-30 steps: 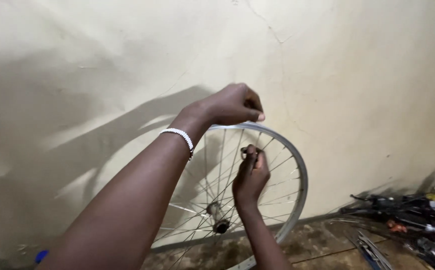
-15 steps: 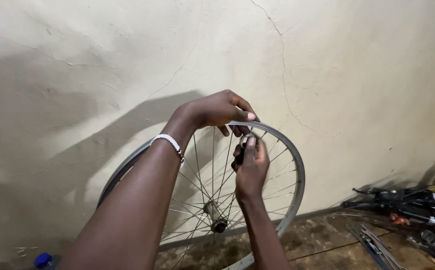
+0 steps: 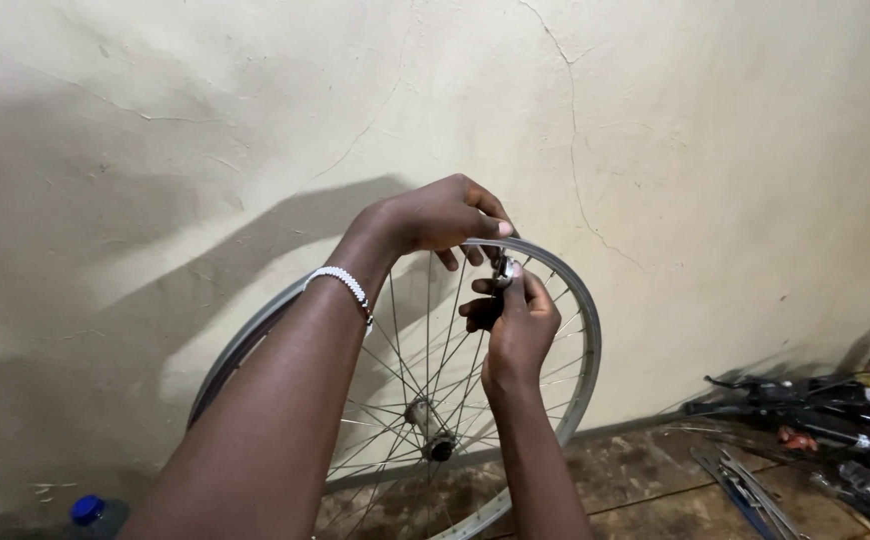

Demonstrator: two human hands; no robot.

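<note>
A bare silver bicycle wheel rim [image 3: 587, 350] with thin spokes and a central hub [image 3: 429, 427] stands upright in front of a cream wall. My left hand [image 3: 440, 215], with a white bead bracelet on its wrist, grips the top of the rim. My right hand [image 3: 515, 325] is just below it, inside the rim, pinching a small metal tool [image 3: 504, 272] against a spoke near the rim's top. The tool is mostly hidden by my fingers.
A cracked cream wall [image 3: 655, 130] is close behind the wheel. Dark bicycle parts and tools [image 3: 815, 420] lie on the dirty floor at the right. A bottle with a blue cap [image 3: 90, 512] stands at the lower left.
The view has shifted, so both hands and the wheel sit lower and more central. My left hand moved down onto the rim's top; my right hand rose closer to it.
</note>
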